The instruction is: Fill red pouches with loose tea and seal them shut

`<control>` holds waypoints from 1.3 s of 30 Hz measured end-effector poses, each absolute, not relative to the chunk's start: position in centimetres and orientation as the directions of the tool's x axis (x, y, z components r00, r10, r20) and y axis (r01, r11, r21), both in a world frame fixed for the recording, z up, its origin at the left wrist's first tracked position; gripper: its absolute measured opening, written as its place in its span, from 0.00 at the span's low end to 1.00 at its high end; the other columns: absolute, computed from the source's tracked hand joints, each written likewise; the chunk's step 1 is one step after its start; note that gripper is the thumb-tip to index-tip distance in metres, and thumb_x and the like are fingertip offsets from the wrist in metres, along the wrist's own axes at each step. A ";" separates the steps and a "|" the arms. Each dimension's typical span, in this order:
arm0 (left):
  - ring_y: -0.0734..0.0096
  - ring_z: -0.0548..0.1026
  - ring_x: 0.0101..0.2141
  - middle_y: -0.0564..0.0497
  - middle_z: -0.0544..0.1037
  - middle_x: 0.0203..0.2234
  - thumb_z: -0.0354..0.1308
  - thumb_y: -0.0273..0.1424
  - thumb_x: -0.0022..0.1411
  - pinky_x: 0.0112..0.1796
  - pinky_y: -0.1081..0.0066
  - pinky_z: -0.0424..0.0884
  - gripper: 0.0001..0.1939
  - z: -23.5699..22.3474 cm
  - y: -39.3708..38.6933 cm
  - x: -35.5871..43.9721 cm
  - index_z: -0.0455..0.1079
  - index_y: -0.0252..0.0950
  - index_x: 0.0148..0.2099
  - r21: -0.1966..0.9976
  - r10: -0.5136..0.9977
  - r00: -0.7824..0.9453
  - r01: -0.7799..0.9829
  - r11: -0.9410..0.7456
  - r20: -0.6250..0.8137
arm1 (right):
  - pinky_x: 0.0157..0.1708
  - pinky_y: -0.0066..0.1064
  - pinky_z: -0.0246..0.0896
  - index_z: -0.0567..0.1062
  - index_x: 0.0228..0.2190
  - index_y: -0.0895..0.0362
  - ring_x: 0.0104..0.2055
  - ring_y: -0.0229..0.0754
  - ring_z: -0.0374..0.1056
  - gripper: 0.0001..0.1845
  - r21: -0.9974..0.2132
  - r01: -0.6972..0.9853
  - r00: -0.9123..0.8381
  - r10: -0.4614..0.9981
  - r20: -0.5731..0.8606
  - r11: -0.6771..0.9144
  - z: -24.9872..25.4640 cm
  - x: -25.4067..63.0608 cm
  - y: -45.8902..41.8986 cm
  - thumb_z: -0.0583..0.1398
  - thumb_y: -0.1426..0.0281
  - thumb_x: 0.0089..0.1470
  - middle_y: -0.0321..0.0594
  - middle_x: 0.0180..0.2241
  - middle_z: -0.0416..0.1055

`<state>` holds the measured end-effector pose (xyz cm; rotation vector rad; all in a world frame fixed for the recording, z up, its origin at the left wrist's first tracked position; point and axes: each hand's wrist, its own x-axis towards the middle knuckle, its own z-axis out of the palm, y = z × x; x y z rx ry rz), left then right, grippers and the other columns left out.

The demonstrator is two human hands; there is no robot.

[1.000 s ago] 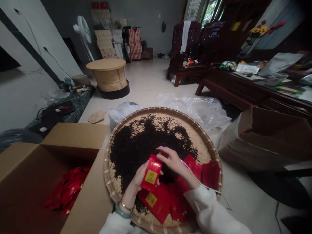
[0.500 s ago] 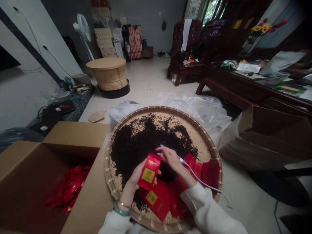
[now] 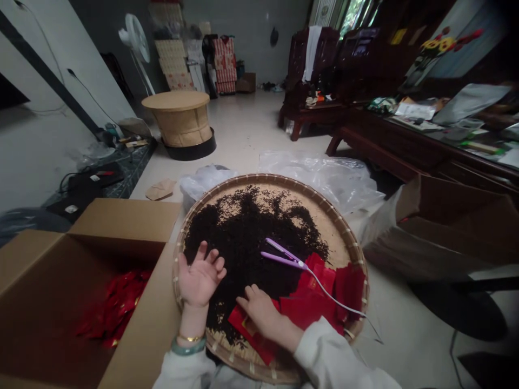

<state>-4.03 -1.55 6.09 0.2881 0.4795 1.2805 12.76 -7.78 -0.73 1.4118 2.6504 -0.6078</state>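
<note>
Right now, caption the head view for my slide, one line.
Left hand open and empty, right hand over red packets; purple tool lies over dark leaves in a woven tray.

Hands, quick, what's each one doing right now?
Left hand: open, palm showing, holding nothing.
Right hand: at a red packet; can't tell if its grip is closed.

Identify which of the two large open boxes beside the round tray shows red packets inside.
The left box: red packets lie heaped inside it, while none show in the right box.
</note>
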 end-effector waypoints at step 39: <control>0.49 0.81 0.36 0.35 0.81 0.35 0.65 0.46 0.47 0.40 0.56 0.77 0.30 1.9 -3.3 2.8 0.72 0.25 0.44 0.904 0.961 0.041 -0.330 0.272 -0.274 | 0.36 0.36 0.68 0.77 0.41 0.55 0.41 0.45 0.69 0.13 -0.894 0.357 0.392 0.825 0.408 0.273 1.2 17.1 -3.2 0.60 0.66 0.54 0.48 0.42 0.72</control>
